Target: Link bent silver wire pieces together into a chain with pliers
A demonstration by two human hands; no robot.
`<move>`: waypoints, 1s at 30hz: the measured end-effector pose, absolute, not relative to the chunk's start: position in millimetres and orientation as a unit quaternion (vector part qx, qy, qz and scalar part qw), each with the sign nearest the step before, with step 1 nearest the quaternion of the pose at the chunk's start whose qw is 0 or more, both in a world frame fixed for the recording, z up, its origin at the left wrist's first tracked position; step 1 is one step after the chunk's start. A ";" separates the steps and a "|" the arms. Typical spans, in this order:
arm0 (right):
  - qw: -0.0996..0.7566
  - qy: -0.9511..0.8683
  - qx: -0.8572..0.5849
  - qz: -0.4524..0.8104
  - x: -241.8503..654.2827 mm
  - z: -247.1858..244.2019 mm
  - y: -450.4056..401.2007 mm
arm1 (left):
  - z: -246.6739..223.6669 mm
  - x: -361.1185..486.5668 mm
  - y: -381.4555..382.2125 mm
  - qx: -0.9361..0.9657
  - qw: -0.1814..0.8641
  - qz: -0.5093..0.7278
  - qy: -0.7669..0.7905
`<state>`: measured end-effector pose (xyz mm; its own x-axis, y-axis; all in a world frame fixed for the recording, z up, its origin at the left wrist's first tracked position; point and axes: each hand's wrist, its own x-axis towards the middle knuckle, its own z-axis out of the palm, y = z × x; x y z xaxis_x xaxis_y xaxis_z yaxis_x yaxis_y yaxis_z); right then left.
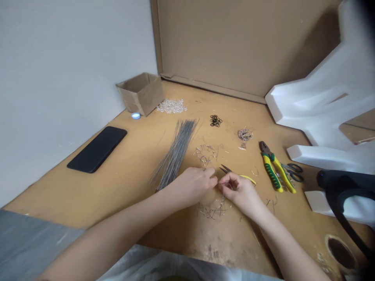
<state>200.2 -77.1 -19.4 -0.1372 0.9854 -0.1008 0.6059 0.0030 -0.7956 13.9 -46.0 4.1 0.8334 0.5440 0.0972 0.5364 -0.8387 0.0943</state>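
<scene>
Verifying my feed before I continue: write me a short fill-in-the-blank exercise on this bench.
The hand nearer the large pliers is the person's own ____ hand.
Those pliers have handles in green and ____.
In this view, the black phone lies on the wire bundle's ____ side.

Missing words: right; yellow; left.

Black phone (97, 150) lying flat, left side of table (129, 191). Open cardboard box (150, 100) near pale wall (73, 58), small blue-white disc (135, 116) just beside its base. Large cardboard panel (240, 43) upright behind. Right: white foam pieces (318, 95), black curved object (334, 181) partly in front
</scene>
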 end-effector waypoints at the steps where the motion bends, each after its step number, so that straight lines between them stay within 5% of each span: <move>1: 0.259 -0.659 -0.602 0.368 199.8 -19.0 -77.0 | 3.7 14.0 -46.0 0.957 0.032 0.059 0.283; 30: 0.286 -0.601 -0.552 0.504 201.1 -8.4 -75.0 | 6.7 14.9 -36.8 0.937 0.166 0.113 0.285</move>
